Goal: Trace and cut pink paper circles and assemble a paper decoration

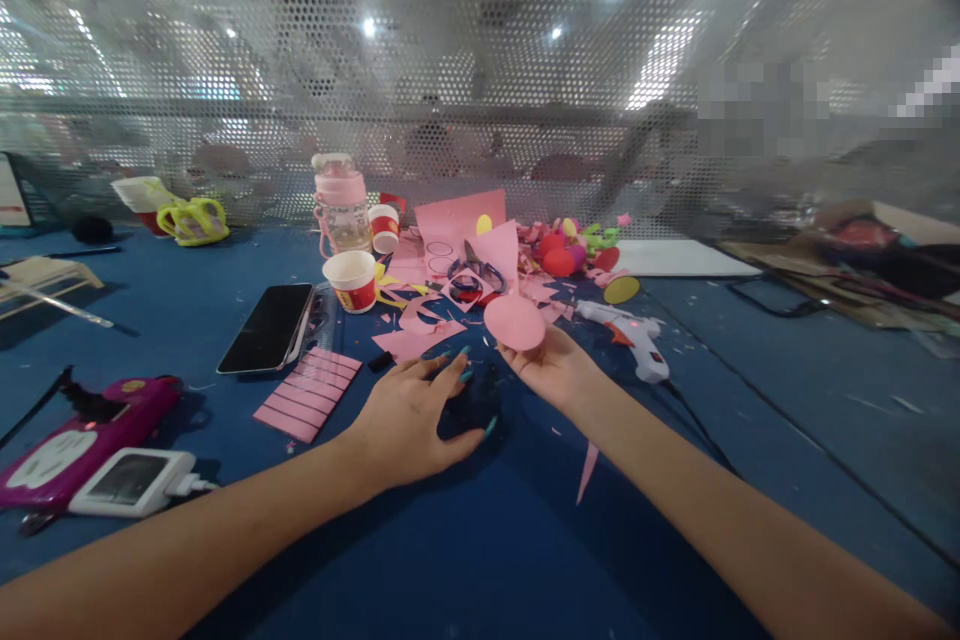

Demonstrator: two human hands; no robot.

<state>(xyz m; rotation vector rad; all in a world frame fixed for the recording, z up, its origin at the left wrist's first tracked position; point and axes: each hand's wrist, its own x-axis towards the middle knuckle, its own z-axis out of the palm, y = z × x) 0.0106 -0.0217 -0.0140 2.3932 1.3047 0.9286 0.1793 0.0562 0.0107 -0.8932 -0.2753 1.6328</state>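
A round pink paper disc (514, 322) is held up by my right hand (551, 367), whose fingers grip its lower right edge from underneath. To the left, my left hand (416, 417) hovers palm down over the blue table, fingers spread and holding nothing. Beyond both hands lie pink paper offcuts (424, 330) and dark-handled scissors (476, 278), partly covered by paper. A standing pink sheet (461, 220) with drawn circles rises behind them. Near my right wrist rests a white glue gun (634, 338) with an orange trigger.
Left of my hands lie a lined pink card (309, 393), a black phone (270, 328) and a purple power strip (97, 435). Paper cups (351, 280) and a pink bottle (341, 205) stand farther back. Colourful paper pieces (566, 250) are heaped near a perforated metal screen (450, 50).
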